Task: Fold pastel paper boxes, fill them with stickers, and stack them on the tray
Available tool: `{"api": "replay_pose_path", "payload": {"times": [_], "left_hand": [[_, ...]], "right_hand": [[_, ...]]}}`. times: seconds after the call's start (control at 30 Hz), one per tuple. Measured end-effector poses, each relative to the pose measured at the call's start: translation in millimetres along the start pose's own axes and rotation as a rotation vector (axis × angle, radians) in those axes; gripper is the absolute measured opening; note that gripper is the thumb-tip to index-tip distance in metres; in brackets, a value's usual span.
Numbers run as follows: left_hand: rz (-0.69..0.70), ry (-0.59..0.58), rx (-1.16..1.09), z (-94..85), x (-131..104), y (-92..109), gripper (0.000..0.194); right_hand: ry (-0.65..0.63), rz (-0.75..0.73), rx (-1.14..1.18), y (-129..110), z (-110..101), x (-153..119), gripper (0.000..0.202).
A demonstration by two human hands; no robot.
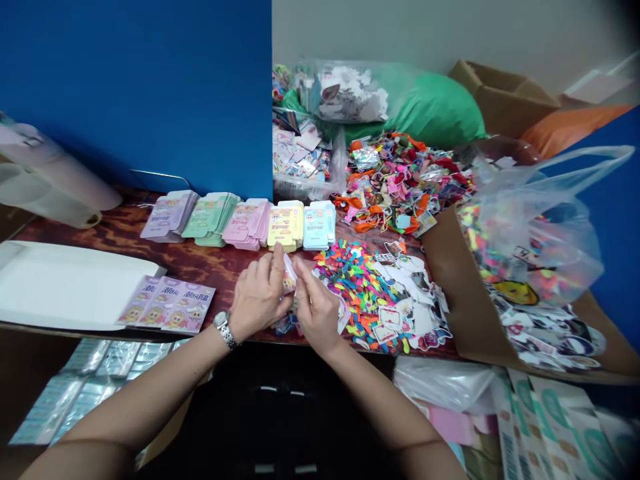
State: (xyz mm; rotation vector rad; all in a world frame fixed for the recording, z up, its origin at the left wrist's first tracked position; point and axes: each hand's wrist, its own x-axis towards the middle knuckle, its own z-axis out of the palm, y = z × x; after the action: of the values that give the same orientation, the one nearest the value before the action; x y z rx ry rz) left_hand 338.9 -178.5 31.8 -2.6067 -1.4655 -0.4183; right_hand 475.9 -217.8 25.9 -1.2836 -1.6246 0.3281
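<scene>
My left hand [260,293], with a watch on its wrist, and my right hand [316,303] meet over the front middle of the table. Between them is a small purple packet [289,273], closed on by the fingers of both hands. Just behind stand stacks of small printed packets: purple [167,217], green [210,219], pink [247,223], yellow [285,225] and blue [319,225]. To the right of my hands lie a pile of colourful small pieces [355,287] and white die-cut stickers [413,293].
Purple printed cards [183,307] lie by a white tray [70,287] at left. A bottle [65,167] stands behind it. A heap of colourful trinkets [400,177] lies at the back. An open cardboard box [450,280] with a plastic bag [550,233] is at right. A blue partition [135,87] stands behind.
</scene>
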Motion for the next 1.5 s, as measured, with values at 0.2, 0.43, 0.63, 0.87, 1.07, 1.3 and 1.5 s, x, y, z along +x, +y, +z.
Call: {"api": "replay_pose_path", "payload": {"times": [0.2,0.43,0.63,0.87,1.07,1.3,1.5], "left_hand": [[0.037,0.039,-0.028,-6.9,1,-5,0.087],[0.066,0.278,-0.666,-2.8,3,-17,0.116],[-0.002,0.344,-0.953,9.5,4,-28,0.088],[-0.272,0.317,-1.005,9.3,-2,-47,0.084],[-0.34,0.252,-1.008,11.2,-11,-49,0.082],[-0.364,0.29,-0.882,13.5,-15,-59,0.083],[-0.316,0.241,-0.657,22.3,-12,-48,0.074]], "right_hand": [[-0.059,0.194,0.159,20,3,2,0.039],[0.049,0.65,0.812,34,1,20,0.037],[-0.393,0.402,0.417,32,-4,11,0.036],[-0.947,-0.06,-0.486,39,30,22,0.077],[-1.037,-0.066,-0.577,29,62,38,0.06],[-0.635,-0.006,-0.176,49,35,47,0.015],[0.247,0.213,0.229,50,-41,56,0.014]]}}
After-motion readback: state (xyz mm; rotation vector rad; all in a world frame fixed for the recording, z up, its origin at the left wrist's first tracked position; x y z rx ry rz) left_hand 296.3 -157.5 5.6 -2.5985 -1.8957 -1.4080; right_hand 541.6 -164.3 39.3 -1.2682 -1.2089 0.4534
